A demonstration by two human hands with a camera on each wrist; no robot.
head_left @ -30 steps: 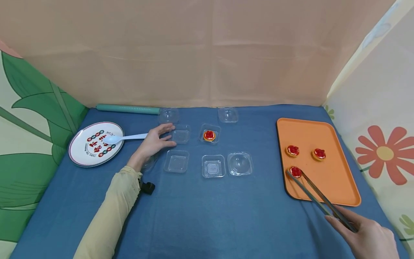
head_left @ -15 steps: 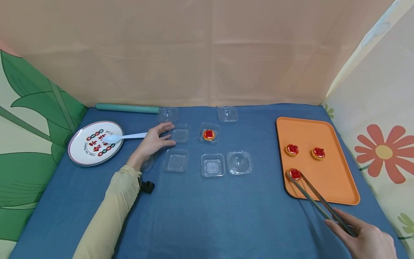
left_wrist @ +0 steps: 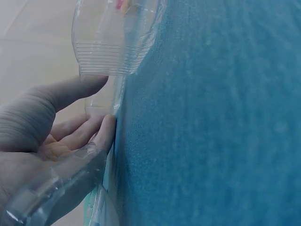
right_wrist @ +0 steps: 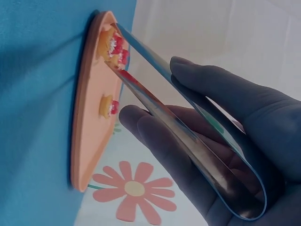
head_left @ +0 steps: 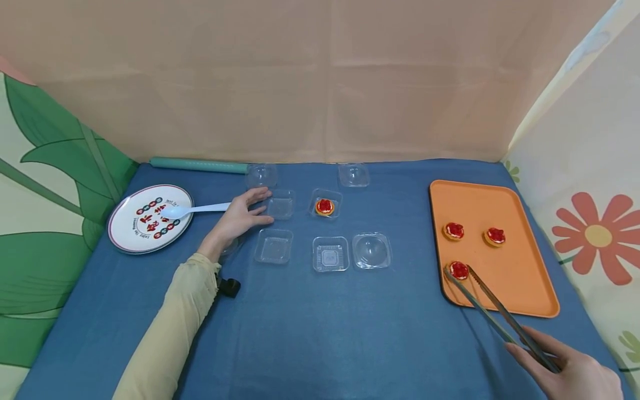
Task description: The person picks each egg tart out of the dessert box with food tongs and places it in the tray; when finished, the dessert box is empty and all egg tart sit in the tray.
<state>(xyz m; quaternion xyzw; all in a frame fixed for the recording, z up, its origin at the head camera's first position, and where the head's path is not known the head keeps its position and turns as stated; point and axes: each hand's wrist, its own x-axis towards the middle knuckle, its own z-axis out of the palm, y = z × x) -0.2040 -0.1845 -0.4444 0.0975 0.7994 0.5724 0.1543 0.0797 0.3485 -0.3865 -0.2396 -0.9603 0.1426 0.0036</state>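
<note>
In the head view my right hand (head_left: 575,364) holds metal tongs (head_left: 505,316). Their tips stand on either side of the nearest red-topped tart (head_left: 458,270), which sits on an orange tray (head_left: 525,278). The right wrist view shows thumb and fingers on opposite arms of the tongs (right_wrist: 188,136). My left hand (head_left: 242,216) reaches over the left middle of the table, its thumb and fingers extended at the left edge of a clear plastic box (head_left: 281,204). Whether they touch it is unclear. Another clear piece is partly hidden beneath the left wrist.
Two more tarts (head_left: 453,231) (head_left: 495,236) lie on the tray. One tart (head_left: 324,207) sits in a clear box. Other clear boxes (head_left: 274,247) (head_left: 330,254) and domed lids (head_left: 372,250) (head_left: 354,175) are around it. At left, a white spoon (head_left: 210,207) rests on a printed plate (head_left: 122,228).
</note>
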